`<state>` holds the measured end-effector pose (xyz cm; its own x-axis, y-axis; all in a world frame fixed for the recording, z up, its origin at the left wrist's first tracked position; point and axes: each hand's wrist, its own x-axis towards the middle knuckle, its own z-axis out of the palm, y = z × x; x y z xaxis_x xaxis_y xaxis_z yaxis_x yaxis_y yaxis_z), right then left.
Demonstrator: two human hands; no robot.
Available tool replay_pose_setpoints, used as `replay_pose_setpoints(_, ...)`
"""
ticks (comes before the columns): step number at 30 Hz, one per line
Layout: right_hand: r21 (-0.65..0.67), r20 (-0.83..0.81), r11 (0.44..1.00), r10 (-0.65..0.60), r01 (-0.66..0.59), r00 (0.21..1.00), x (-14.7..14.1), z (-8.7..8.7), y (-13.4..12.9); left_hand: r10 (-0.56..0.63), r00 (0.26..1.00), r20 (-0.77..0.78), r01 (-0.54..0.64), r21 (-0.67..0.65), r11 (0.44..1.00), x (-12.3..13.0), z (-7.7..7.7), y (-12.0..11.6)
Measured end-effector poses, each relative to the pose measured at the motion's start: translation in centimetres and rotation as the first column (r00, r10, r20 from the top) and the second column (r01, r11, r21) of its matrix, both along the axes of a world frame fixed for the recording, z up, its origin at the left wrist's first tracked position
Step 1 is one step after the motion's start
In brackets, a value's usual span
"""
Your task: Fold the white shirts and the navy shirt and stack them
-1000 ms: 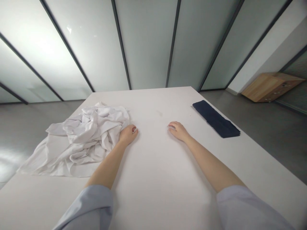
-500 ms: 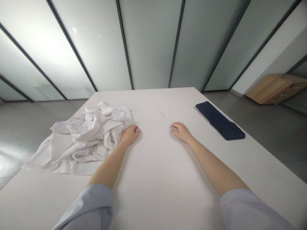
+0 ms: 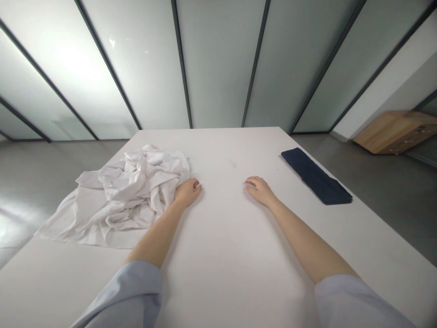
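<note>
My left hand [image 3: 187, 192] rests on the white table at the right edge of a heap of crumpled white cloth [image 3: 143, 182]. Its fingers curl loosely, the thumb stands a little apart from them, and nothing shows between them. Across the middle of the table, my right hand [image 3: 261, 190] lies with bent fingers and the thumb apart, empty. A folded dark navy cloth [image 3: 316, 175] lies flat to the right of it, near the table's right edge, touched by neither hand.
The white table [image 3: 218, 255] stretches away from me to a far edge. Behind it stands a frosted glass partition [image 3: 218, 64] with dark frames. A wooden cabinet [image 3: 385, 132] stands on the grey floor at the right.
The view has tilted slightly, shifting the scene a little. Both hands keep nearly the same pose, and the two cloths lie where they were.
</note>
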<state>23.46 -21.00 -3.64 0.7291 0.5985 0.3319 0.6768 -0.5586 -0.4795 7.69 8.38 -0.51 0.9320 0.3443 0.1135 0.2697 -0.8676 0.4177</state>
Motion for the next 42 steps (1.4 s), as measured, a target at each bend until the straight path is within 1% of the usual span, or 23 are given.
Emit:
replay_pose_setpoints(15,0.023,0.003,0.999,-0.025,0.025,1.000,0.31,-0.63,0.08,-0.006,0.999,-0.039,0.007,0.013,1.000,-0.02,0.36,-0.13)
replay_pose_setpoints(29,-0.001,0.017,0.996,-0.086,0.087,0.996,-0.29,0.03,0.69,0.004,1.000,-0.021,-0.004,0.012,1.000,0.08,0.34,-0.08)
replay_pose_setpoints(38,0.080,-0.040,0.994,-0.077,0.080,0.996,-0.18,0.10,0.58,-0.007,1.000,-0.026,0.008,0.042,0.999,0.13,0.22,0.05)
replay_pose_setpoints(42,0.076,-0.053,0.993,-0.083,0.087,0.995,-0.15,0.09,0.59,-0.020,0.999,-0.041,0.023,0.080,0.997,0.21,0.23,-0.08)
